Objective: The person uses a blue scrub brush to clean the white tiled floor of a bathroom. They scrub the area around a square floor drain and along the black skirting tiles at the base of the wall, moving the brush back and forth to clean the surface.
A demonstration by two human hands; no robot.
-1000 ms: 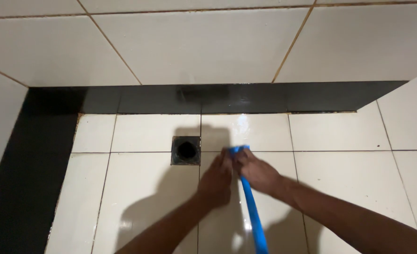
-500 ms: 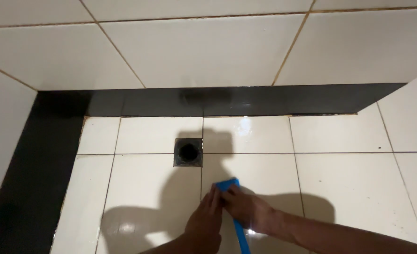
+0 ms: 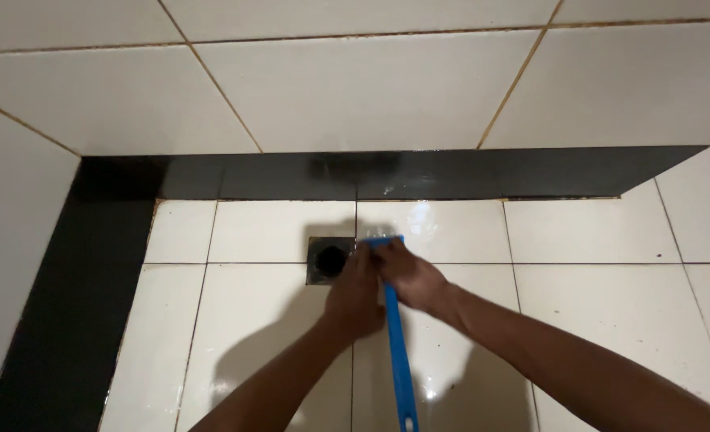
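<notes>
Both hands, left (image 3: 355, 292) and right (image 3: 411, 276), clamp brush (image 3: 395, 344) low by its head, probably for pressure, beside drain (image 3: 329, 260).

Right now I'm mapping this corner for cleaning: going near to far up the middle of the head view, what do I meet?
Blue brush handle → both hands, left hand and right hand → floor drain → black tile strip → white wall tiles.
</notes>
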